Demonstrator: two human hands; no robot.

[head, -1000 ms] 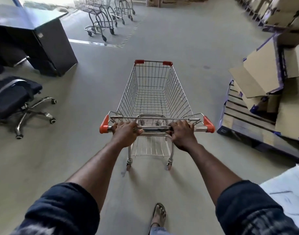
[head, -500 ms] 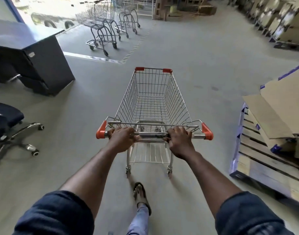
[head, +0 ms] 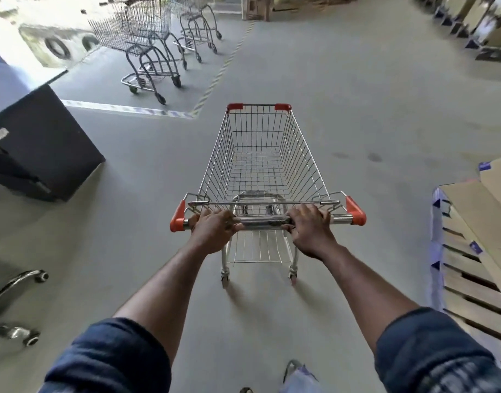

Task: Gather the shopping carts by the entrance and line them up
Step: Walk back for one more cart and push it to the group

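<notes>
An empty wire shopping cart (head: 259,154) with orange corner caps stands on the grey floor straight ahead of me. My left hand (head: 214,231) grips its metal handle bar (head: 265,221) left of centre, and my right hand (head: 310,229) grips the bar right of centre. Far ahead on the left, nested carts (head: 143,43) stand in a row inside a floor area marked with tape, and a second group of carts (head: 198,32) stands just beyond them near the bright entrance.
A black desk (head: 42,146) stands at the left, with an office chair base (head: 13,302) nearer me. A wooden pallet (head: 470,282) with flattened cardboard (head: 496,208) lies close on the right. White and striped floor tape (head: 124,109) marks the cart bay. More stacked boxes (head: 476,21) line the far right.
I have walked forward with the cart. The desk, chair and pallet have slid back toward me, and the parked carts by the entrance look nearer. Both hands keep their grip.
</notes>
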